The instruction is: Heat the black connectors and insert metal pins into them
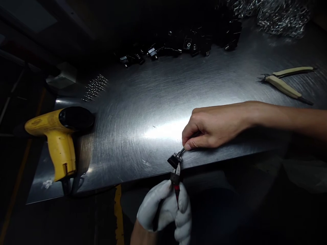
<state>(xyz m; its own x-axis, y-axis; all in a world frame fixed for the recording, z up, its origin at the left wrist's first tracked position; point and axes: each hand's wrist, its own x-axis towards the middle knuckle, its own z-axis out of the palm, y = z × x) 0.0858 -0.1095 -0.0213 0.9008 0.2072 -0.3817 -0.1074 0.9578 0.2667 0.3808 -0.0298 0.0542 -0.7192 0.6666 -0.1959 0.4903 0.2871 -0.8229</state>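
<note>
Lighting poor; most of the bench surround is black and unreadable. My left hand point(166, 212), in a white glove and partly cut off by the bottom edge, is closed tight around the handles of one pair of red-and-black pliers point(176, 182); the tips meet the small black connector point(174, 160) just off the near edge of the steel table point(143, 112). My right hand point(213, 126), bare, rests on the table edge, thumb and forefinger pinched shut on the short wire stub coming out of the connector; the stub is too small to make out further. The connector is thus held between both hands, in the air at the table's front edge. At the far edge, a heap of black connectors point(184, 46), count not possible in the dark. Top right, a glinting pile of metal parts point(281, 13), cut off by the frame. One row of small metal pins point(95, 87), uncountable. One yellow heat gun point(60, 136) lying at left. One pair of cream-handled cutters point(287, 80) at right, untouched.
</note>
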